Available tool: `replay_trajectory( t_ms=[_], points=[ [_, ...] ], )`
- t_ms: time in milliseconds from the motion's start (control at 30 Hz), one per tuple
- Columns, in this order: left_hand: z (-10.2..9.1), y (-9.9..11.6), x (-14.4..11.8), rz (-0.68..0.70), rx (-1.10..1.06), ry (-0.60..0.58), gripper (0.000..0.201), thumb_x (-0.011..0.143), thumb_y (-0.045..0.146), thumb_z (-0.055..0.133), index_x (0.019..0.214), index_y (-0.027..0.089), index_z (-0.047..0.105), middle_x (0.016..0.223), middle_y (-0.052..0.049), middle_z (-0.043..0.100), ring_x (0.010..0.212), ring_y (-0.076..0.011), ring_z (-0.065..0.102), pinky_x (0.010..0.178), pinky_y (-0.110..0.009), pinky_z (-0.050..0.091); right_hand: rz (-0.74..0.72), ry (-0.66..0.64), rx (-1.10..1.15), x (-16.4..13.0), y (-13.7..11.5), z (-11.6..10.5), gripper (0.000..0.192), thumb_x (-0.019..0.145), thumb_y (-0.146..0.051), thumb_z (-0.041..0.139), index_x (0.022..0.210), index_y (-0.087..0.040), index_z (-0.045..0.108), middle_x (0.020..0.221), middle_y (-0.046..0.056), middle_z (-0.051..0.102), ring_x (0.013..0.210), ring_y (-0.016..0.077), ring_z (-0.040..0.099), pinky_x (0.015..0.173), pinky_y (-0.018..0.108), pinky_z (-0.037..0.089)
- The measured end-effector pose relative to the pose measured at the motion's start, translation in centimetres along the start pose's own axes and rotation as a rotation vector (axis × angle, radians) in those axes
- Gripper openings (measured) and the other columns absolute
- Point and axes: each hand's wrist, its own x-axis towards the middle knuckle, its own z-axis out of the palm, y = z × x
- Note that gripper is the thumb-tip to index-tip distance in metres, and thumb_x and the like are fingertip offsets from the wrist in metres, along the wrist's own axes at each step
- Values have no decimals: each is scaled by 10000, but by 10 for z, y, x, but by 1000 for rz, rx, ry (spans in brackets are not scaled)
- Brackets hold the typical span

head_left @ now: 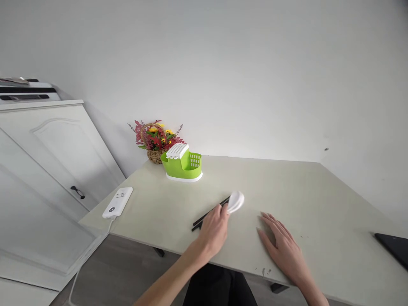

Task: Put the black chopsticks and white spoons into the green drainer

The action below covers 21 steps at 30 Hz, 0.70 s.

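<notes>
A white spoon [236,201] is poking out of the left hand [215,227], which is grasping it over the table [270,178], beside black sticks [207,214]. The right hand [284,250] is resting on the table, fingers loose.

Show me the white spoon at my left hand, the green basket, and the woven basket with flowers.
White spoon [236,201], head view: on its rounded end.
Green basket [180,171], head view: on its front wall.
Woven basket [154,157], head view: on its lower wall.
</notes>
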Motion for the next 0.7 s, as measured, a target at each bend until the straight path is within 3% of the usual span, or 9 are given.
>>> replay_trajectory(
  t_ms=[133, 333, 700],
  points=[
    [20, 31, 8, 73, -20, 15, 410, 1094, 176, 273, 1471, 154, 434, 1179, -134, 623, 1013, -252, 663, 877, -380, 549, -9, 29, 20, 1, 1, 0, 573, 1032, -573, 382, 1489, -252, 512, 1598, 49, 497, 1514, 277, 392, 1238, 516, 354],
    [42, 39, 10, 132, 14, 61, 406, 1074, 126, 310, 1462, 117, 431, 1176, -150, 632, 991, -270, 652, 850, -399, 549, -5, 53, 20, 0, 3, 1, 560, 1028, -565, 395, 1489, -265, 502, 1583, 54, 514, 1500, 283, 414, 1202, 533, 399],
    [39, 43, 10, 186, 201, 30, 334, 1017, 84, 398, 1316, 115, 544, 1102, -150, 627, 969, -286, 632, 854, -414, 547, -31, 84, 47, 3, 3, 1, 527, 1030, -528, 414, 1466, -252, 523, 1561, 73, 539, 1500, 270, 415, 1225, 520, 366]
  ],
)
